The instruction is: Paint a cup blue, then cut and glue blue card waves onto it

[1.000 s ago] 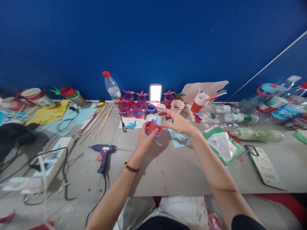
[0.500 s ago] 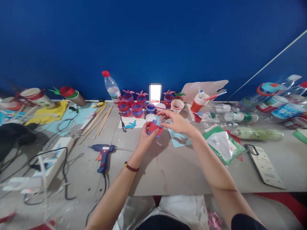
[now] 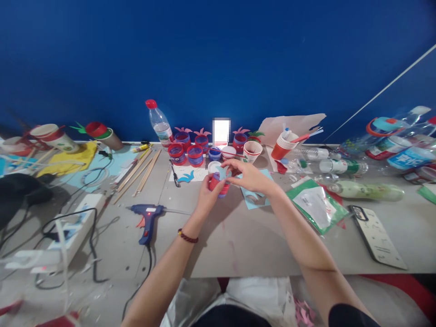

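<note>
Near the middle of the table, my left hand (image 3: 208,194) is wrapped round a small red and purple cup (image 3: 222,190). A light blue paper piece (image 3: 223,172) stands at the cup's rim, and the fingertips of my right hand (image 3: 247,176) pinch it there. Just behind are a white lid (image 3: 214,167) and a small blue pot (image 3: 215,154). Several red and purple cups (image 3: 195,156) stand at the back, some with pink paper leaves. A blue leaf cutout (image 3: 186,176) lies on white paper left of my hands.
A blue glue gun (image 3: 148,220) lies on the left, with wooden sticks (image 3: 148,172) behind it and a power strip (image 3: 76,227) beyond. To the right are light blue paper (image 3: 254,200), a green packet (image 3: 315,206), a phone (image 3: 378,238) and plastic bottles (image 3: 368,190).
The fingers of my right hand have closed in on the light blue piece at the cup's rim. My left hand still holds the cup, which has turned slightly.
</note>
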Motion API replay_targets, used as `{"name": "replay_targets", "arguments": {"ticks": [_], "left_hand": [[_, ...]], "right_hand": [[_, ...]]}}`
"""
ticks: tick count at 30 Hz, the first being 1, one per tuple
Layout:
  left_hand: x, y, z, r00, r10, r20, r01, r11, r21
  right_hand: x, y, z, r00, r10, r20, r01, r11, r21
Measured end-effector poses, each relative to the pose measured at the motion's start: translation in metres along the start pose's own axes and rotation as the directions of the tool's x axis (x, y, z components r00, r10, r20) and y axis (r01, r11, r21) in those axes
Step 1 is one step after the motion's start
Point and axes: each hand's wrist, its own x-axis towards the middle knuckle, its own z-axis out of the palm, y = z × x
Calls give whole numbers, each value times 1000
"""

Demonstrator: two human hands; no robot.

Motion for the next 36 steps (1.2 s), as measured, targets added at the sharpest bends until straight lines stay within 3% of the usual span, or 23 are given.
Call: {"name": "replay_targets", "arguments": {"ticks": [18,29,36], "left_hand": [[-2,6,1,1000,-18,-11,18,1000,19],[-1,7,2,999,-1,-38,1,1000,17],[-2,5,1,999,12,-48,-12,1000,8]], "right_hand": [[-1,-2,-2,1000,2,0,-2,997,-77],[3,14,0,998,25,64,-17,993,-117],[4,16,6,998,10,58,-7,998,-59]]}}
